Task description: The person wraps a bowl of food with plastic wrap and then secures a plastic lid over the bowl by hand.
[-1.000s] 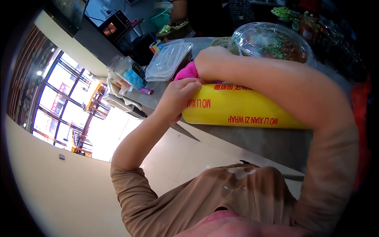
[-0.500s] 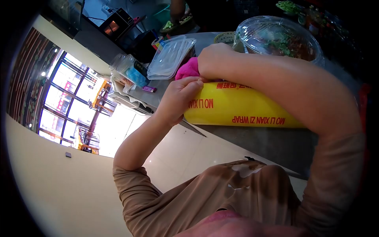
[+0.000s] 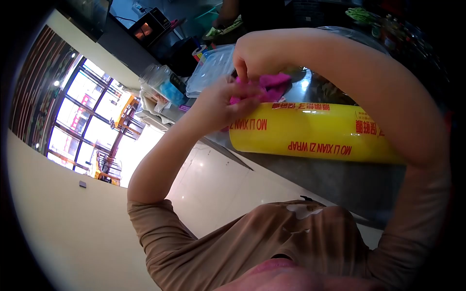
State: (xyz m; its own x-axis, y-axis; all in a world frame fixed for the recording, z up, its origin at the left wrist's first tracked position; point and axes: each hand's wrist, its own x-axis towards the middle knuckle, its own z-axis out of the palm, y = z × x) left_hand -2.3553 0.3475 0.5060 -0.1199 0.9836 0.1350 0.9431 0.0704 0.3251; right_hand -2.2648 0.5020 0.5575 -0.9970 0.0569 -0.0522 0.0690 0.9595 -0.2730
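Observation:
A large yellow roll of cling film (image 3: 310,131), printed with red lettering, lies along the counter's front edge. My left hand (image 3: 225,104) is at its left end, fingers stretched out and apart but blurred by motion. Above and beyond it, my right hand (image 3: 259,56) is closed with the fingertips pointing down; whatever they pinch, if anything, is hidden. A bright pink cloth (image 3: 275,85) lies crumpled behind the roll, partly covered by the left fingers. My right forearm arches over the roll and hides most of the large clear-topped bowl (image 3: 347,33) behind it.
Clear plastic containers (image 3: 204,75) stand at the counter's left, beside a jar with blue contents (image 3: 170,87). Another person's arm (image 3: 228,12) reaches toward green vegetables in a basket at the back. Green vegetables (image 3: 359,15) and bottles are at the back right.
My right hand has lifted away from the pink cloth and the roll's edge, exposing more of the cloth. My left hand's grip at the roll's end has loosened, its fingers now spread.

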